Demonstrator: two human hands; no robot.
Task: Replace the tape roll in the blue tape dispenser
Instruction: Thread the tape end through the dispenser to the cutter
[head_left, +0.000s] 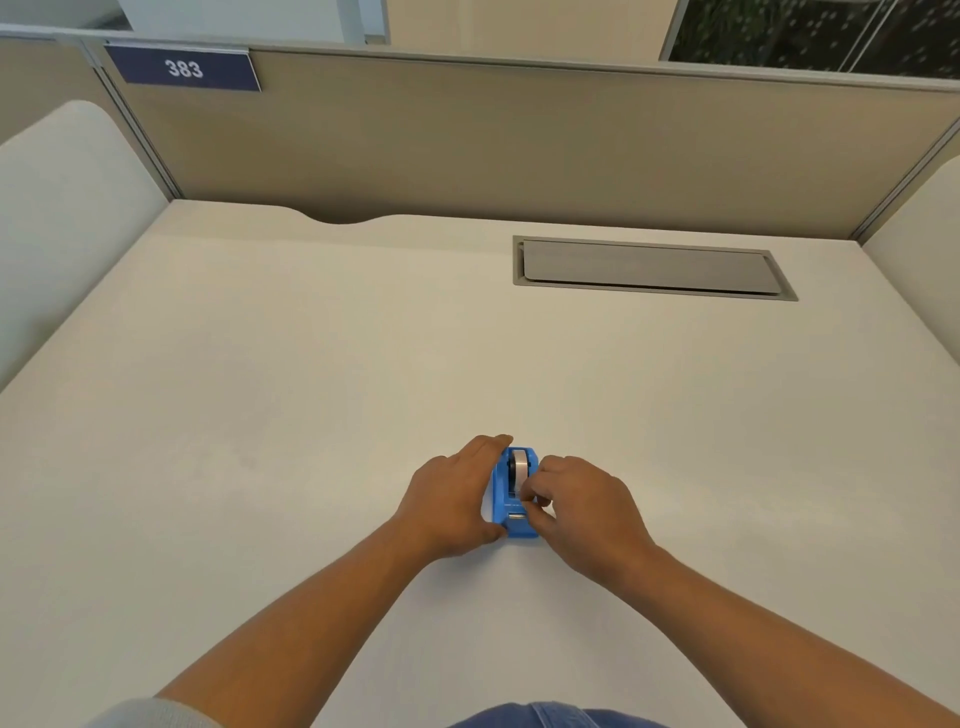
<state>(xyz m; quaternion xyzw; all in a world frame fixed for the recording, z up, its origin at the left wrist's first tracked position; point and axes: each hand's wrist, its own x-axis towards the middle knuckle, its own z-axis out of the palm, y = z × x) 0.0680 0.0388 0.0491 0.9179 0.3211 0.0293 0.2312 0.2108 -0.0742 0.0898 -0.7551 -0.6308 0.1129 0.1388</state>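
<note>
- I am seeing the small blue plastic tape dispenser (511, 506) sitting on the wide off-white desk top (291, 395), near the front middle, cutter end pointing toward me.
- A roll of clear-grey tape (518, 466) is sitting upright in the dispenser's cradle, at its far end.
- My left hand (453, 499) is lying flat against the dispenser's left side, fingers stretched along it to the far end, thumb touching the near corner, bracing rather than gripping.
- My right hand (582, 506) is curling in from the right, thumb and fingertips (531, 498) pinched together just beside the roll; I cannot tell whether they are holding a tape end, it is too small to see.
- Both bare forearms are reaching in from the bottom edge, converging on the dispenser.
- Open desk is lying all round the hands: wide room left, right and ahead.
- The far desk edge is meeting the beige fabric partition panel (519, 135), with a curved notch cut in it left of centre.
- A grey rectangular cable hatch (649, 267) is sitting flush in the desk, far right, well apart from the hands.
- A dark blue number plate reading 383 (184, 68) is hanging on the panel's top left.
- White rounded side dividers (62, 218) are closing off both sides.
</note>
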